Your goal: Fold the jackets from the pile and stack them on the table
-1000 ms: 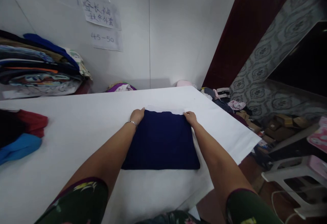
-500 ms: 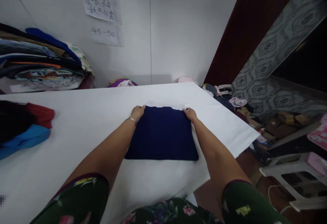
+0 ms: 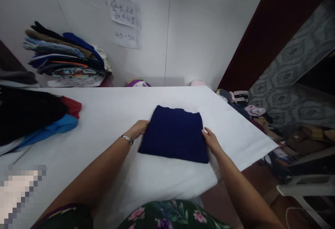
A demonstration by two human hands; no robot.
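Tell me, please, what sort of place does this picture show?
Probably a workroom or storeroom for clothes. A dark blue folded cloth lies on a broad white table, a stack of folded fabrics rises near the wall, and handwritten sheets hang there.

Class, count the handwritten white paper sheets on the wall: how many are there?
2: an upper white paper sheet with Chinese characters, and a lower white paper sheet reading 45-50, just beneath it.
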